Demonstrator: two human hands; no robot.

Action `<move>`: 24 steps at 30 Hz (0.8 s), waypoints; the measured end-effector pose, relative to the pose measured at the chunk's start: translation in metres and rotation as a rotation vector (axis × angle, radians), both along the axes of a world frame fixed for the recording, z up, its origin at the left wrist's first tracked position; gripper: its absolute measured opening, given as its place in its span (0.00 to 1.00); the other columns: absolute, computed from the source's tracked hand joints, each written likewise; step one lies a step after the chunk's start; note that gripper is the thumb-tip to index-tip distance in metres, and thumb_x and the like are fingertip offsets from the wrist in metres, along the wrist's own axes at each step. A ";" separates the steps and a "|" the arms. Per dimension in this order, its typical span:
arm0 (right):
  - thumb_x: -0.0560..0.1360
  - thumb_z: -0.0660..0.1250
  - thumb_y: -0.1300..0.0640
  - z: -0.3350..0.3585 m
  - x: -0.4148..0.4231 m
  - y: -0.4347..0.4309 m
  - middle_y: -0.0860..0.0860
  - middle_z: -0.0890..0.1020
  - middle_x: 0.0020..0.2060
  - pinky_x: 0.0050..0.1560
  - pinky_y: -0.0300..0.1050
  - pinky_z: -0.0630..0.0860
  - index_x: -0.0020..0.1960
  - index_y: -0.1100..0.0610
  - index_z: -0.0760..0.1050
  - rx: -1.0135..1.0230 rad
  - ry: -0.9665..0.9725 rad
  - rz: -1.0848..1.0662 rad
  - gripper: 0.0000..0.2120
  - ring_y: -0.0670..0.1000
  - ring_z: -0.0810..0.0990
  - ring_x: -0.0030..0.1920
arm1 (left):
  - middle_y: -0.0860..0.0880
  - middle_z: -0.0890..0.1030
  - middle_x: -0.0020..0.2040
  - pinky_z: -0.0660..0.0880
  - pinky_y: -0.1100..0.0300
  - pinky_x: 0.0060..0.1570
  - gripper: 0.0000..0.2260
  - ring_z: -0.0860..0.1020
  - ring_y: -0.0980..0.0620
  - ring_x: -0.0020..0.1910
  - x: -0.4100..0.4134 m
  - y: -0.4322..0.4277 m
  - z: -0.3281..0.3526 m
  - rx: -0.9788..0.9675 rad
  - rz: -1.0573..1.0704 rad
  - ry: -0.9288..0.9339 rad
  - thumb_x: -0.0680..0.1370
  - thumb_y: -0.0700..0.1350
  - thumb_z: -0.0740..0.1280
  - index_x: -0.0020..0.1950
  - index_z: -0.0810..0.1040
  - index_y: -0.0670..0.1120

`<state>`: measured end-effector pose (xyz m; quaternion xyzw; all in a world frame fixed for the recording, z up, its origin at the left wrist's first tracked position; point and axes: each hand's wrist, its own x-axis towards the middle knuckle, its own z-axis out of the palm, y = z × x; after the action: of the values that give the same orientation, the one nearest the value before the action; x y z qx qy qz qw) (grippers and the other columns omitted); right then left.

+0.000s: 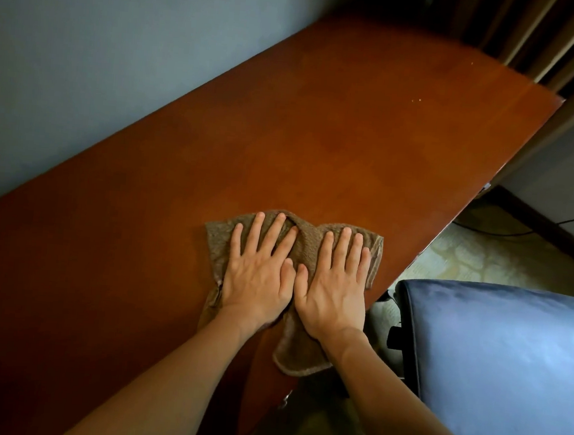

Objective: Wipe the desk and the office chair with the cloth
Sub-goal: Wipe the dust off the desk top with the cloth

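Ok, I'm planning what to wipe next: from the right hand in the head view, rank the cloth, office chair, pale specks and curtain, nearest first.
1. cloth, directly under the right hand.
2. office chair, just to its right.
3. pale specks, farther up the desk.
4. curtain, past the desk's far end.

A brown curtain [533, 34] hangs beside the grey wall [102, 65].

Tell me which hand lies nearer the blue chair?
The right hand, fingers together on the cloth; the left hand, fingers spread, presses farther from the chair.
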<state>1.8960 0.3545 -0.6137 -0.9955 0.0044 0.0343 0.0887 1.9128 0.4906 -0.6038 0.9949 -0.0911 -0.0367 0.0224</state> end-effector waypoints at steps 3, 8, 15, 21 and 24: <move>0.81 0.40 0.40 -0.001 0.017 -0.003 0.64 0.47 0.79 0.78 0.63 0.43 0.81 0.63 0.48 0.006 0.002 -0.017 0.36 0.64 0.41 0.80 | 0.51 0.51 0.83 0.46 0.39 0.78 0.27 0.45 0.46 0.82 0.020 -0.004 0.000 -0.007 -0.014 -0.006 0.82 0.56 0.44 0.81 0.58 0.55; 0.81 0.41 0.40 -0.002 0.043 -0.008 0.64 0.48 0.79 0.78 0.63 0.44 0.80 0.63 0.48 0.007 -0.005 -0.037 0.36 0.64 0.41 0.80 | 0.51 0.49 0.83 0.45 0.39 0.78 0.27 0.43 0.46 0.82 0.049 -0.010 -0.001 0.004 -0.049 0.002 0.82 0.56 0.44 0.81 0.57 0.55; 0.81 0.42 0.41 -0.001 0.079 -0.016 0.64 0.49 0.80 0.79 0.63 0.46 0.80 0.63 0.50 0.037 -0.030 -0.088 0.35 0.63 0.43 0.80 | 0.51 0.49 0.83 0.47 0.38 0.77 0.26 0.43 0.46 0.82 0.092 -0.020 -0.001 0.013 -0.091 -0.004 0.82 0.56 0.45 0.81 0.57 0.55; 0.81 0.40 0.41 -0.001 0.109 -0.020 0.63 0.49 0.80 0.78 0.63 0.47 0.80 0.62 0.49 0.040 -0.037 -0.146 0.36 0.63 0.43 0.80 | 0.51 0.48 0.83 0.47 0.38 0.77 0.27 0.43 0.46 0.82 0.129 -0.027 -0.001 0.012 -0.139 -0.009 0.82 0.56 0.45 0.82 0.57 0.55; 0.81 0.40 0.40 -0.001 0.123 -0.024 0.63 0.47 0.80 0.79 0.63 0.46 0.81 0.62 0.48 0.047 -0.029 -0.168 0.35 0.62 0.41 0.80 | 0.51 0.48 0.83 0.47 0.39 0.77 0.27 0.43 0.46 0.82 0.145 -0.033 0.000 0.014 -0.157 -0.003 0.82 0.56 0.44 0.82 0.57 0.55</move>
<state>2.0195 0.3304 -0.6146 -0.9896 0.0858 0.0124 0.1147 2.0583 0.4579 -0.6038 0.9849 -0.1685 -0.0377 0.0125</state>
